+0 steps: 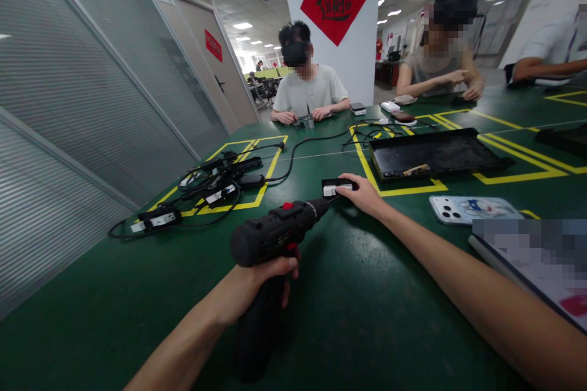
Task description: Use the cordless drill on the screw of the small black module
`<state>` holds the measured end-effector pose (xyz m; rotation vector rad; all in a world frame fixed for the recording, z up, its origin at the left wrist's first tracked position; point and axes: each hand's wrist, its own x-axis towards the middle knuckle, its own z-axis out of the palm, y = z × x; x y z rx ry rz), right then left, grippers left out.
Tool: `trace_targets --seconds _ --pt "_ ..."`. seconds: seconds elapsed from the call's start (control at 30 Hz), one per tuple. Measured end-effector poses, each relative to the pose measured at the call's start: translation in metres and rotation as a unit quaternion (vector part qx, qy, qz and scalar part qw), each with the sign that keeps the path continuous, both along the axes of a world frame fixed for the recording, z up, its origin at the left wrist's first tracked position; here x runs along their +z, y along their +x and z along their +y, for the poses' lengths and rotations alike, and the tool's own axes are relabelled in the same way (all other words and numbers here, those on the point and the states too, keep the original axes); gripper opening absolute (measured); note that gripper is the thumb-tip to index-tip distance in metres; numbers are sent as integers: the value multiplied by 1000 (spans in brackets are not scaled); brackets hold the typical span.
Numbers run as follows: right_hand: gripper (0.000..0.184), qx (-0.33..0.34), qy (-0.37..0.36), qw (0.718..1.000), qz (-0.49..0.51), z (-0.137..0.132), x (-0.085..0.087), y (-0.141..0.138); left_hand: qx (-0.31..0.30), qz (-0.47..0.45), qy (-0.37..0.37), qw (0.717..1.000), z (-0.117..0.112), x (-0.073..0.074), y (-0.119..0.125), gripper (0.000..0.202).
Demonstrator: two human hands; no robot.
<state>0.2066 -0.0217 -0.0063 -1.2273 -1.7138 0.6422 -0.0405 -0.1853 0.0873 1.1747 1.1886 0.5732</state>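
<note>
My left hand [277,272] is wrapped round the grip of a black cordless drill [270,233] with red switches. The drill points forward and right, its bit reaching a small black box-like part [328,183] with a white piece [330,190] on its near side. Whether the bit touches the part cannot be made out. My right hand [360,192] grips this part from the right, fingers over its top and front edge. The part rests on the green table [358,293].
Black power adapters with cables [224,177] lie in a heap at the left. A black tray [426,153] stands at the back right, with a phone [472,210] and a notebook [527,275] nearer me. Co-workers sit across the table, one with a small screwdriver-like tool [309,113] nearby.
</note>
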Motion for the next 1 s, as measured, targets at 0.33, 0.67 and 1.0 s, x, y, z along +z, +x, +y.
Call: trace_targets --seconds 0.33,0.67,1.0 --pt "40 -1 -3 1000 -2 0 1 0 6 3 -15 1000 0 0 -1 30" --pt "42 -4 -10 1000 -2 0 1 0 -13 9 -4 1000 0 1 0 45" --pt "40 -5 -5 1000 -12 0 2 0 -14 9 -7 1000 1 0 -1 29"
